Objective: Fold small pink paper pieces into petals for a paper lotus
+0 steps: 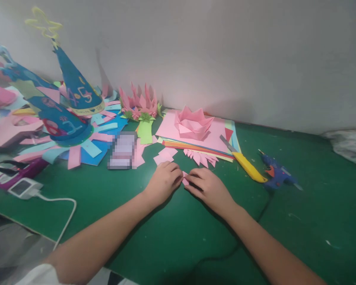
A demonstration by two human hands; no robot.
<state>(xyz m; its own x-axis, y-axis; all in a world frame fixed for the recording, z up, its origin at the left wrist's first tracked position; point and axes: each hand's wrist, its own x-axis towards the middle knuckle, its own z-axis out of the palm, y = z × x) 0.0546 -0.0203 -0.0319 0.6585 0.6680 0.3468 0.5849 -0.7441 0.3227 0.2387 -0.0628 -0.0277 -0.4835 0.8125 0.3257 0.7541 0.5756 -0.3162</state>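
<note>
Between my two hands is a small pink paper piece (185, 181), low over the green table (166, 245). My left hand (165, 181) pinches its left edge with the fingers pressed together. The fingers of my right hand (207, 186) hold the paper from the right side. Just beyond my hands lie pink paper squares (166, 155) and a row of pointed folded pink pieces (200, 157). Behind them a folded pink paper flower (194, 123) rests on a stack of coloured paper sheets (166, 128).
A yellow cutter (249, 168) and a blue glue gun (280, 176) with a cable lie on the right. On the left are a blurred phone (123, 150), blue cone hats (77, 87), a white charger with its cable (25, 188) and a pink paper crown (141, 103). A wall rises behind.
</note>
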